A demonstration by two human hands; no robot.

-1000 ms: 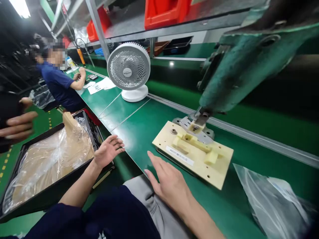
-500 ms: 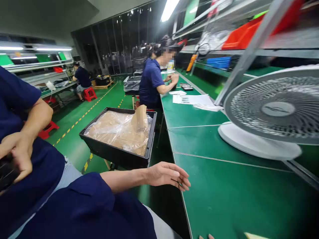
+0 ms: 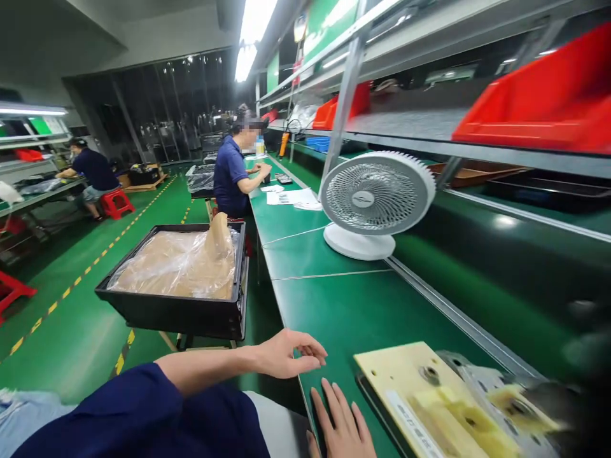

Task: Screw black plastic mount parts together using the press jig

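Note:
My left hand point(image 3: 292, 353) hovers at the near edge of the green bench point(image 3: 329, 305), fingers loosely bent and apart, holding nothing. My right hand point(image 3: 342, 425) lies flat on the bench at the bottom of the view with its fingers spread. Just right of it sits a pale yellow fixture block point(image 3: 405, 375) with holes, a printed label and a metal part along its far side. Neither hand touches the fixture.
A white fan point(image 3: 377, 194) stands farther along the bench, with paper sheets point(image 3: 289, 197) beyond it. At left, a black crate point(image 3: 176, 315) holds brown paper under plastic. A co-worker point(image 3: 233, 168) sits farther on. Red bins point(image 3: 539, 102) rest on the shelf above.
The view has swung right, bringing the fixture and my right hand into sight. The nearby person at the left has left the view. My left hand's fingers have curled a little.

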